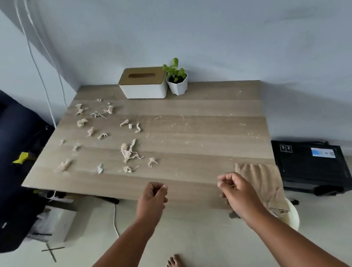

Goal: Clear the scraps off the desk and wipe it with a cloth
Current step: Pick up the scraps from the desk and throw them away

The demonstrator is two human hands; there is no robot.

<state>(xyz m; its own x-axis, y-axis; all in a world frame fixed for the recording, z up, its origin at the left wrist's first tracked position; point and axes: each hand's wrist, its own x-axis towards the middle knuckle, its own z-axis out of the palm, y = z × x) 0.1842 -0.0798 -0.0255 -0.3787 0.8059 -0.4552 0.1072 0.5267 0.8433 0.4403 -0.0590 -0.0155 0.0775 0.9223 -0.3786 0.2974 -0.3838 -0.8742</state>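
Note:
Several pale crumpled scraps [128, 152] lie scattered over the left half of the wooden desk [191, 119], with fine crumbs on the right half. A beige cloth [262, 181] hangs over the desk's near right corner. My left hand [154, 197] hovers over the near edge with its fingers curled, and nothing shows in it. My right hand [237, 189] hangs just left of the cloth, also with curled fingers and nothing visible in its grasp.
A white tissue box with a wooden lid [143, 83] and a small potted plant [176, 80] stand at the back by the wall. A dark sofa [3, 137] is on the left, a black printer [312, 164] on the floor right, a white bin [291, 214] under the cloth.

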